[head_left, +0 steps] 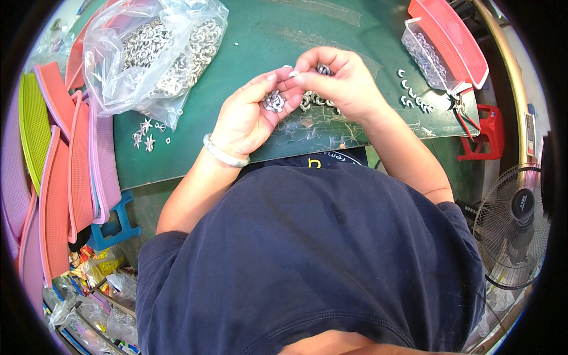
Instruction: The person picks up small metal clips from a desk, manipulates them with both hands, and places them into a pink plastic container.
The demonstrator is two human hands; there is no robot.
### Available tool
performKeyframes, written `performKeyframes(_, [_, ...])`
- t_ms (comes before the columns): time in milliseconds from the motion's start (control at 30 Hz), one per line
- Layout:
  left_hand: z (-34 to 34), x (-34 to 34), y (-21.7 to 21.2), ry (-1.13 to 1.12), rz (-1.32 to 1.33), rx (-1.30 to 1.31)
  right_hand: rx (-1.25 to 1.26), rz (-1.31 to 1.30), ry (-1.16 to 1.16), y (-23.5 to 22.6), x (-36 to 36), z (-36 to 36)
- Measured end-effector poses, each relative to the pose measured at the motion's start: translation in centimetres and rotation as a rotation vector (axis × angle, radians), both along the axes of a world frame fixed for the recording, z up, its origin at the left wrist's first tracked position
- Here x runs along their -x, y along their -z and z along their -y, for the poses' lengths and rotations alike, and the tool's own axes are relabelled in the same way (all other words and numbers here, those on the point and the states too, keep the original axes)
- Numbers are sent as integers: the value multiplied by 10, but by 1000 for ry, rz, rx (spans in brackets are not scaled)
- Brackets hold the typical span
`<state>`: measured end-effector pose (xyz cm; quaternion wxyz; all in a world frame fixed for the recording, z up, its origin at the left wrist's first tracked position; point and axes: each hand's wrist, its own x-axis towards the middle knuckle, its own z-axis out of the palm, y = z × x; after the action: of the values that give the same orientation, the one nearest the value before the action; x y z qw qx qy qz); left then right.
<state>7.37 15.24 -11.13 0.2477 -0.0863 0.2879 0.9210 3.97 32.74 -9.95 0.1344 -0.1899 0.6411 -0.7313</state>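
Note:
My left hand [251,109] is cupped palm up, with a cluster of small silvery curved metal pieces [274,102] in its palm. Its thumb and fingertips meet my right hand [346,86] over the table. A small pale piece [293,74] shows in the pinch of my right thumb and forefinger, touching the left fingertips. More silvery pieces [323,69] show in the curl of my right fingers. Below the hands lies a loose pile of silvery rings or hooks [319,103], partly hidden by the right hand.
A clear plastic bag [160,53] full of silvery pieces stands at the far left of the green table [254,35]. Star-shaped pieces [148,142] lie before it. At right are a clear tub [426,56], loose C-shaped pieces [408,94], pliers [455,103] and a fan [515,219].

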Motion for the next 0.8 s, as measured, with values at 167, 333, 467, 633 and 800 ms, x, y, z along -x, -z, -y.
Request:
performKeyframes(167, [-1, 3, -3, -49, 61, -104, 558, 492, -136, -5, 9, -11])
performKeyframes(333, [-1, 4, 1, -33, 46, -128, 81, 384, -155, -11, -1, -5])
performKeyframes(467, [2, 4, 7, -22, 55, -118, -433, -366, -142, -6, -8, 3])
performKeyframes(633, [1, 3, 4, -12, 77, -102, -445, -540, -97, -2, -7, 6])
performKeyframes(800, [-1, 3, 7, 12, 80, -108, -510, -687, -59, 0, -7, 6])
